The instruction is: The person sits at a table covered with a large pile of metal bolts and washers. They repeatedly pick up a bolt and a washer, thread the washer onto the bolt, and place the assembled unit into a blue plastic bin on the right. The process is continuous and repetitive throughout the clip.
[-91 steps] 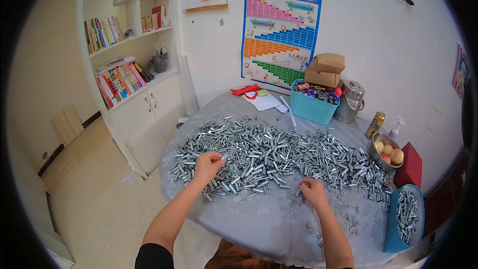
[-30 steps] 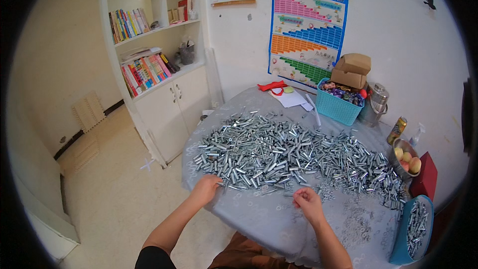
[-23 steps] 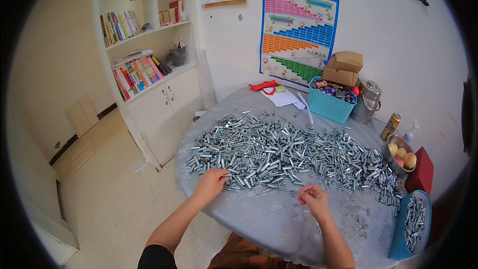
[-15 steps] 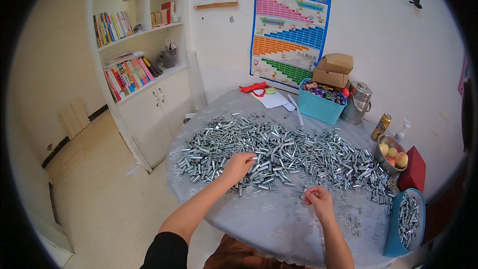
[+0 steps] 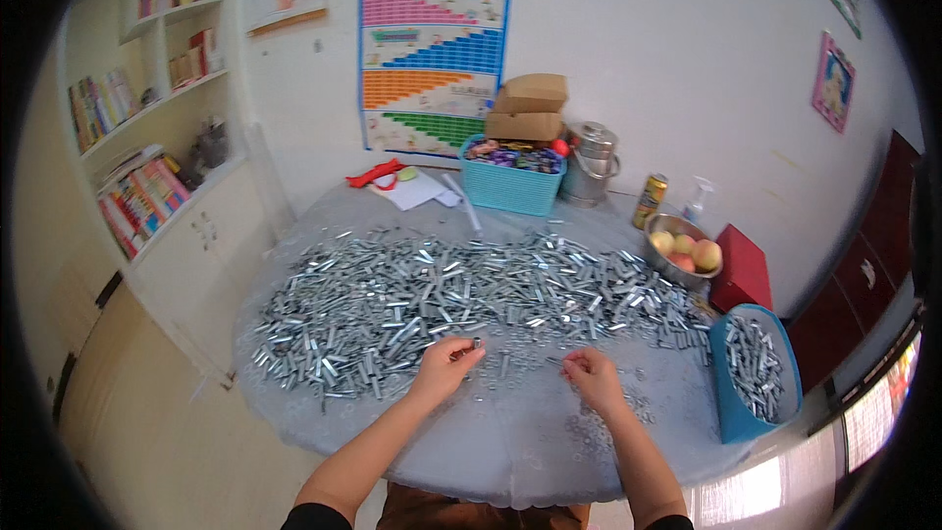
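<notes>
A wide heap of small silver metal bolts (image 5: 461,294) covers the middle of a round table (image 5: 510,432) with a grey cover. My left hand (image 5: 444,365) rests at the near edge of the heap, its fingertips pinched on a small metal piece (image 5: 477,343). My right hand (image 5: 591,377) lies a little to the right, fingers curled over scattered small washers or nuts (image 5: 599,422); whether it holds one is unclear. A blue bin (image 5: 754,373) holding more silver bolts stands at the table's right edge.
At the back stand a turquoise basket (image 5: 510,182) with cardboard boxes on it, a metal kettle (image 5: 592,165), a can (image 5: 649,200), a bowl of fruit (image 5: 682,251) and a red box (image 5: 741,267). Papers and a red item (image 5: 378,175) lie back left. Bookshelves (image 5: 147,157) line the left wall.
My left hand has pulled back from the heap toward the near edge, now pinching a small metal piece. My right hand stayed near the scattered small parts. The view shifted slightly.
</notes>
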Demonstrator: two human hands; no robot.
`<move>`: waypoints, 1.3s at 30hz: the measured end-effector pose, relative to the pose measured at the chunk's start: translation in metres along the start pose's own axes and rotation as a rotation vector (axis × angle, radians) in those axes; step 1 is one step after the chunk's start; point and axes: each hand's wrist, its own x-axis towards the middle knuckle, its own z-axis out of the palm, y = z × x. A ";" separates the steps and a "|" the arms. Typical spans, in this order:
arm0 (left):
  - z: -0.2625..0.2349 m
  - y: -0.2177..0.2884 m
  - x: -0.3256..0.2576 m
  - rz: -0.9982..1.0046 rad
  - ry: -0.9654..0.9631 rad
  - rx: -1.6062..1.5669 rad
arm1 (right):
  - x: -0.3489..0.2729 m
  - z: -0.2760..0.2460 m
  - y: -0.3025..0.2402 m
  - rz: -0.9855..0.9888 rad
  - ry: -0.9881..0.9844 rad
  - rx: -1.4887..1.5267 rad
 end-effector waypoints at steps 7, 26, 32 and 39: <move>0.081 0.014 0.013 -0.380 -0.257 -0.636 | -0.015 -0.029 -0.011 -0.054 0.200 -0.391; 0.125 0.025 -0.006 0.216 -0.189 0.179 | -0.019 -0.043 0.002 -0.164 0.310 0.260; 0.129 0.029 -0.008 0.257 -0.200 0.191 | -0.027 -0.039 -0.009 -0.260 0.292 -0.080; 0.127 0.029 -0.008 0.273 -0.191 0.192 | -0.029 -0.041 -0.014 -0.269 0.253 -0.105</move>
